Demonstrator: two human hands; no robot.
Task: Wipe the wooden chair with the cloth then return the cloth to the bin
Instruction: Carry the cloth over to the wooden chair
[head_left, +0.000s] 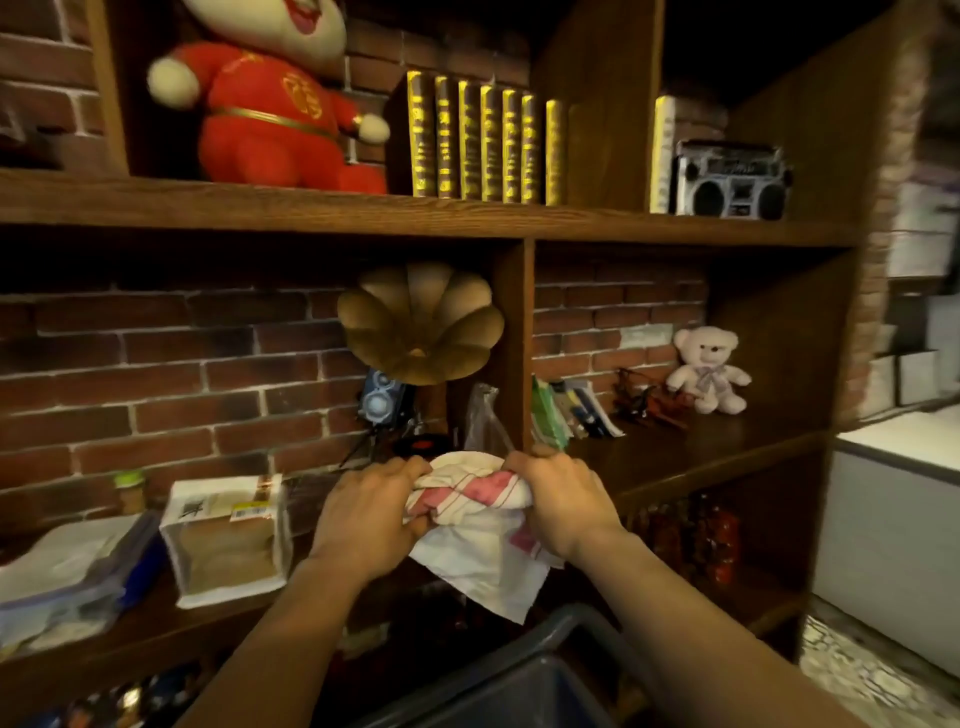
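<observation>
A white cloth with red stripes (478, 525) is bunched between both hands at the centre of the view. My left hand (363, 514) grips its left side and my right hand (561, 499) grips its right side. A loose corner of the cloth hangs down toward the dark blue-grey bin (524, 686), whose rim shows at the bottom centre below my hands. No wooden chair is in view.
A dark wooden shelf unit (363, 213) against a brick wall fills the view. It holds a red plush doll (270, 104), books, a toy boombox (732, 182), a gramophone horn (421, 322), a white teddy bear (709, 369) and a bagged package (228, 540).
</observation>
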